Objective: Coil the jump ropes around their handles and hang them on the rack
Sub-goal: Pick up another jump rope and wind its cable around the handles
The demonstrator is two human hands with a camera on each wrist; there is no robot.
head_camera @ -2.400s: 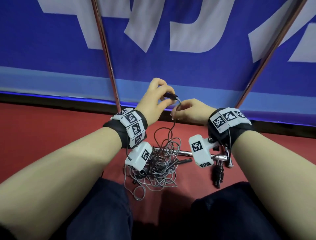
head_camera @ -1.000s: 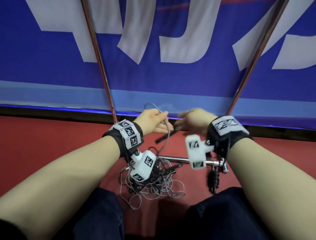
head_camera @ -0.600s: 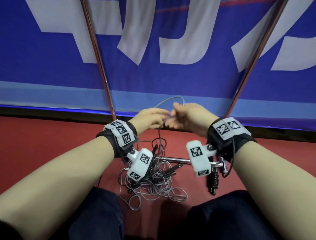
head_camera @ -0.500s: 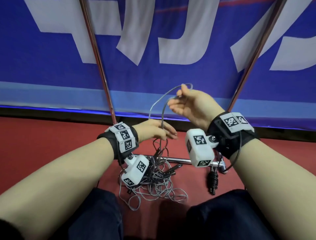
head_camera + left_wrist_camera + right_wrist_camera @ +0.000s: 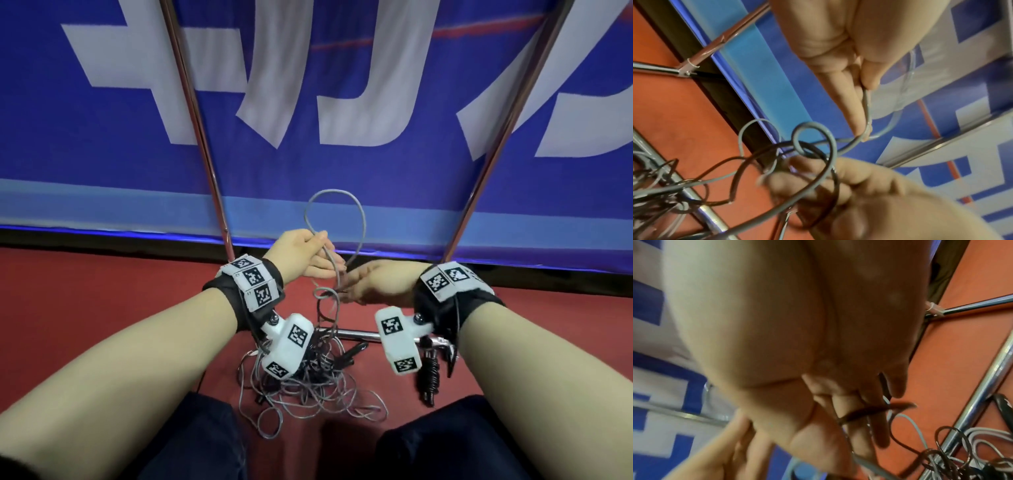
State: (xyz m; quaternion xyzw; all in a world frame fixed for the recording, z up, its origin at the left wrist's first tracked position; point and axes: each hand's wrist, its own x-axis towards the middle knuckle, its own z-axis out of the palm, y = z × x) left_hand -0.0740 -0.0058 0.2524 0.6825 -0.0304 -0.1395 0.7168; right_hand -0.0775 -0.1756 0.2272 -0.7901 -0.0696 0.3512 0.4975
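Note:
A grey jump rope (image 5: pixel 335 194) stands up in a loop above my two hands, in front of the blue banner. My left hand (image 5: pixel 323 253) pinches this grey rope (image 5: pixel 866 104) between thumb and forefinger. Just right of it and lower, my right hand (image 5: pixel 346 284) has its fingers curled round rope strands, and a dark cord (image 5: pixel 869 412) lies looped across those fingers (image 5: pixel 838 186). From the hands the strands drop to a tangle of grey and dark ropes (image 5: pixel 308 387) on the red floor. No handle shows in either hand.
The rack's chrome bottom bar (image 5: pixel 352 334) lies on the floor under my wrists, with two slanted chrome posts (image 5: pixel 195 120) rising from it. A coiled black rope (image 5: pixel 428 377) lies by the bar's right end. My knees (image 5: pixel 191 442) frame the tangle.
My right hand has come down from its raised position to beside the left hand. The left hand has risen a little and now pinches the grey loop, which stands taller above both hands.

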